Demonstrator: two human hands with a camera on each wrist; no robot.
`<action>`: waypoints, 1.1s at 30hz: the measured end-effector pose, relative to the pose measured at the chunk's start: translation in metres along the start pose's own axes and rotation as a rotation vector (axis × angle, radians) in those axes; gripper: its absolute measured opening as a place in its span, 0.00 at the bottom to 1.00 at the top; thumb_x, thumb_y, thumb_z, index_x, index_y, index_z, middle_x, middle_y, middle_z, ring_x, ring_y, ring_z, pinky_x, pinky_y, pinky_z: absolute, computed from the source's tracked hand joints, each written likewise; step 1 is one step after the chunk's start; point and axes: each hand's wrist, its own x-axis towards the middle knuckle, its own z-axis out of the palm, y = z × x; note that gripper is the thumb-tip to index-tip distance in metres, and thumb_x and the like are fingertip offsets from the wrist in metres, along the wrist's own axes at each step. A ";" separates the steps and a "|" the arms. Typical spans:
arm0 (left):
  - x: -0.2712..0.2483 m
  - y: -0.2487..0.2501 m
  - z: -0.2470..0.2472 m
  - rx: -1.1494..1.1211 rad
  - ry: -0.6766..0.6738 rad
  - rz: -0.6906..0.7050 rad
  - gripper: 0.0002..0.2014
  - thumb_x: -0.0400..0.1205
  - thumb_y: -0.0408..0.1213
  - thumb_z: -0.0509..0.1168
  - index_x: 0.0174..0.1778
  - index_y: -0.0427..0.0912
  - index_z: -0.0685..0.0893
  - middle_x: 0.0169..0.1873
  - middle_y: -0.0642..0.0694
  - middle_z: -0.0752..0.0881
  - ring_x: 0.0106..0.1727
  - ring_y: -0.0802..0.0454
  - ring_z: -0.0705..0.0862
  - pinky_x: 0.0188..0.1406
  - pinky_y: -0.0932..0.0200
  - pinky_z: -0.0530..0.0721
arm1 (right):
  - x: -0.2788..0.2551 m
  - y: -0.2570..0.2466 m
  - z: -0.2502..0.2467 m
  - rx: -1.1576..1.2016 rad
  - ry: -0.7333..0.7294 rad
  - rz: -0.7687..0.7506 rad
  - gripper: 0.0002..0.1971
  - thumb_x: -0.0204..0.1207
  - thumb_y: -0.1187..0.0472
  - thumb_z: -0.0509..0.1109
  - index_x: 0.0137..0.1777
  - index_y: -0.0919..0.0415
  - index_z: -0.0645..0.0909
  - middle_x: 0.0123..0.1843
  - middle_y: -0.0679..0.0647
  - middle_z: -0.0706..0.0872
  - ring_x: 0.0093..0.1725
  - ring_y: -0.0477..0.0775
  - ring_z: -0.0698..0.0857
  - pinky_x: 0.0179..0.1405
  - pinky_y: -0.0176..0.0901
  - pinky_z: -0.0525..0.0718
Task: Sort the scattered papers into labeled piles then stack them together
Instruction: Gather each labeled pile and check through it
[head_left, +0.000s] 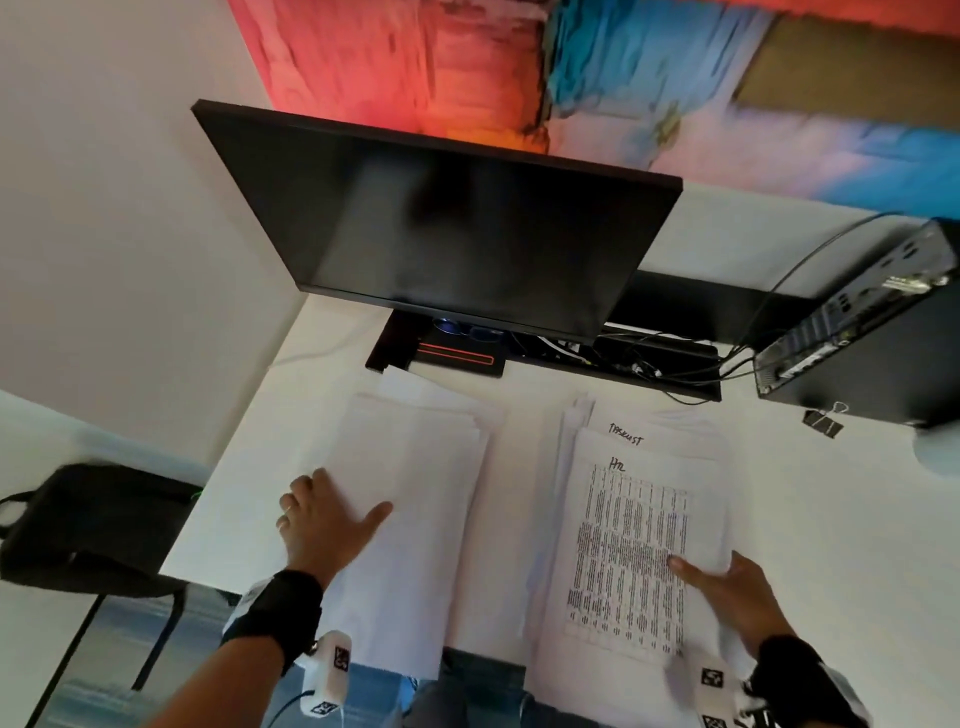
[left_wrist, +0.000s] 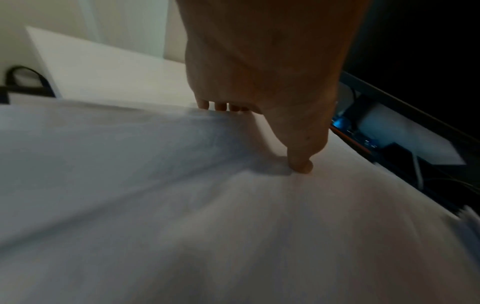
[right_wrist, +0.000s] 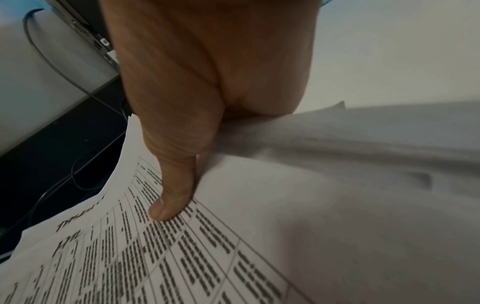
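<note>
Two paper piles lie side by side on the white desk (head_left: 831, 519). The left pile (head_left: 415, 493) shows blank white sheets. My left hand (head_left: 332, 512) grips its left edge: the thumb (left_wrist: 301, 164) presses on top, while the fingers (left_wrist: 221, 106) curl over the edge out of sight. The right pile (head_left: 634, 545) is topped by a printed table sheet marked "HR" (right_wrist: 155, 257), with a sheet marked "TASKLIST" (head_left: 626, 440) under it. My right hand (head_left: 711, 577) holds its right edge, thumb (right_wrist: 166, 205) on the print, fingers hidden beneath the sheets.
A dark monitor (head_left: 441, 218) stands behind the piles on a black base (head_left: 441, 356). Tangled cables (head_left: 649, 358) run to a black computer case (head_left: 872, 353) at the back right. A black binder clip (head_left: 823, 421) lies beside it. A black bag (head_left: 88, 519) sits left of the desk.
</note>
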 end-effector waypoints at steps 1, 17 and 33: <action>-0.009 0.010 0.006 -0.006 -0.006 0.011 0.54 0.63 0.79 0.74 0.68 0.36 0.71 0.64 0.34 0.75 0.65 0.28 0.77 0.61 0.29 0.81 | 0.000 0.000 0.000 -0.006 -0.009 -0.012 0.17 0.68 0.59 0.89 0.54 0.58 0.90 0.41 0.44 0.96 0.45 0.47 0.94 0.43 0.38 0.83; -0.097 0.198 0.045 -0.225 -0.398 0.497 0.37 0.84 0.61 0.67 0.80 0.38 0.69 0.69 0.41 0.70 0.73 0.39 0.71 0.76 0.42 0.77 | -0.009 -0.031 0.038 -0.053 0.002 -0.146 0.34 0.80 0.51 0.80 0.78 0.63 0.68 0.67 0.45 0.76 0.67 0.48 0.78 0.62 0.40 0.76; -0.098 0.217 0.020 -0.446 -0.226 0.317 0.19 0.80 0.38 0.74 0.60 0.46 0.73 0.56 0.49 0.79 0.52 0.45 0.85 0.45 0.45 0.91 | 0.014 -0.030 0.051 -0.292 -0.212 -0.252 0.51 0.72 0.44 0.85 0.86 0.53 0.56 0.67 0.48 0.62 0.71 0.50 0.61 0.84 0.64 0.68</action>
